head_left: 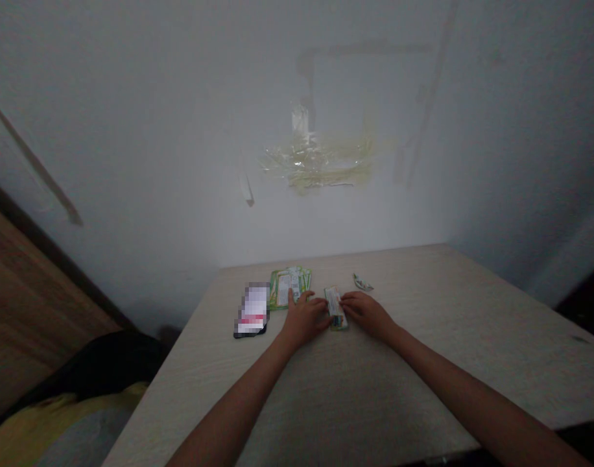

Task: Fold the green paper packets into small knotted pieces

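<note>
A narrow, printed, folded packet (334, 305) lies on the table between my two hands, white and green with a colourful lower end. My left hand (307, 319) grips its left edge with bent fingers, while the thumb side rests near a stack of green-and-white printed packets (283, 288). On the opposite edge, the fingers of my right hand (369, 314) are pressed together against the packet. A small crumpled green-and-white scrap (362, 282) lies just beyond my right hand. What exactly the packet contains cannot be made out.
A phone with a pixelated screen (253, 310) lies left of the stack. The pale wooden table (447, 363) meets a wall (180, 130) bearing tape remnants (321, 162). Yellow and grey cloth (73, 428) and a wooden panel (29, 292) are at the left.
</note>
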The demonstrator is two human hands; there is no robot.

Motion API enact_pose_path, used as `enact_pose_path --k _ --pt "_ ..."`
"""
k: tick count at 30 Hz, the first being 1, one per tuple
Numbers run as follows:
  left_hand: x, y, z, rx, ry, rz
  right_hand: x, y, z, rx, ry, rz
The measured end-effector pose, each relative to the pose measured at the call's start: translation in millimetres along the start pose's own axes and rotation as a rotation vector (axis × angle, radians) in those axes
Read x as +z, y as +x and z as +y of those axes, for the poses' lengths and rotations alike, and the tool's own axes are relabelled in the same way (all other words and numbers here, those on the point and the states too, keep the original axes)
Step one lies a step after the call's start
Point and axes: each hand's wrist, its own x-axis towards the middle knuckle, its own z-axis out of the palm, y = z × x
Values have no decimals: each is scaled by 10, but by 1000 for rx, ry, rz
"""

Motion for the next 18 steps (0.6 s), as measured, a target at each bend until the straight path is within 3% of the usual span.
enact_pose_path --k 10,18 --pt "2 -2 -15 1 -16 -5 -8 -2 -52 -16 -127 -5" --pt "2 -1 -8 -19 -30 -16 -17 -9 -28 -4 -81 11"
